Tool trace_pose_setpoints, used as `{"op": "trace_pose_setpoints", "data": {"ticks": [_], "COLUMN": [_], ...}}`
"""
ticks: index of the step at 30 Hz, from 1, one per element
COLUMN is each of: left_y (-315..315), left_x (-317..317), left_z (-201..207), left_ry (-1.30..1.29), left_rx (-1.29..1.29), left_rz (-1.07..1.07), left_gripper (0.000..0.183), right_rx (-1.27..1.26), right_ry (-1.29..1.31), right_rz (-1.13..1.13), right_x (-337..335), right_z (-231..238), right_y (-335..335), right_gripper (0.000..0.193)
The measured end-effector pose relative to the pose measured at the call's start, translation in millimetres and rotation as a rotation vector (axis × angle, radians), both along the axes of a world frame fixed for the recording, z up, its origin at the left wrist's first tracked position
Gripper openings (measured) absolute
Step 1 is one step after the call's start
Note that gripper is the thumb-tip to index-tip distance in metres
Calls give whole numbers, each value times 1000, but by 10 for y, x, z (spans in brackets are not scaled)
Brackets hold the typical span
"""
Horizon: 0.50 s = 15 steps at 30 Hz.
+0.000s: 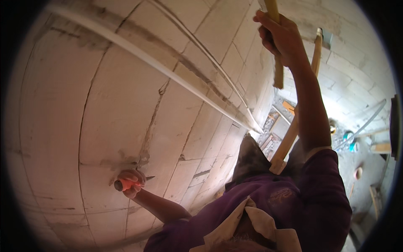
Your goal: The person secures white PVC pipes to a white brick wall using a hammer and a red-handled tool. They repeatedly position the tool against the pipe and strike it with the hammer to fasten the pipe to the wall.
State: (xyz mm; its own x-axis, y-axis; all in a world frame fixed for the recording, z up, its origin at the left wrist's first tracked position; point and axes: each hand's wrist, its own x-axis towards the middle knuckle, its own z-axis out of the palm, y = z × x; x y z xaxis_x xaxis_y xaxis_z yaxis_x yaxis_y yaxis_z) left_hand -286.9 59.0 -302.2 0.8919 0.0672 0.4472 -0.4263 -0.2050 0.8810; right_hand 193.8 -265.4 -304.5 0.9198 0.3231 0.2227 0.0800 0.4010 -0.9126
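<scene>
My left hand [136, 178] presses close to the pale block wall [113, 105], its fingers wrapped round a chisel [127, 184] with an orange-red grip and a dark round butt end. A thin dark point shows beside the fingers; the wall round it is stained and rough. High on the right, my right hand [285, 40] is raised and closed round the wooden handle of a hammer [278, 75]. The hammer's head lies mostly beyond the upper edge. A wide gap separates the hammer from the chisel.
Two pale pipes [168, 72] run slantwise along the wall. A long wooden beam [289, 140] stands close to my body, under my right arm. Rubble and an orange piece [289, 107] lie on the floor. Teal objects [351, 143] and a grey tube [369, 119] are at the right.
</scene>
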Motion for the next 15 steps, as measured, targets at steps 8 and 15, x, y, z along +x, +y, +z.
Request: {"op": "trace_pose_setpoints", "data": {"ticks": [8, 15], "left_y": [-230, -918], "left_x": [708, 2049], "left_z": [684, 1853], "left_ry": [-168, -82], "left_rx": [139, 1055], "left_rz": [365, 1329], "left_gripper": [30, 28], "right_rx": [-74, -262], "right_ry": [335, 427], "right_rz": [-128, -10], "right_x": [-1, 188], "right_z": [-1045, -1752], "right_y": [-695, -821], "right_gripper": [26, 26]}}
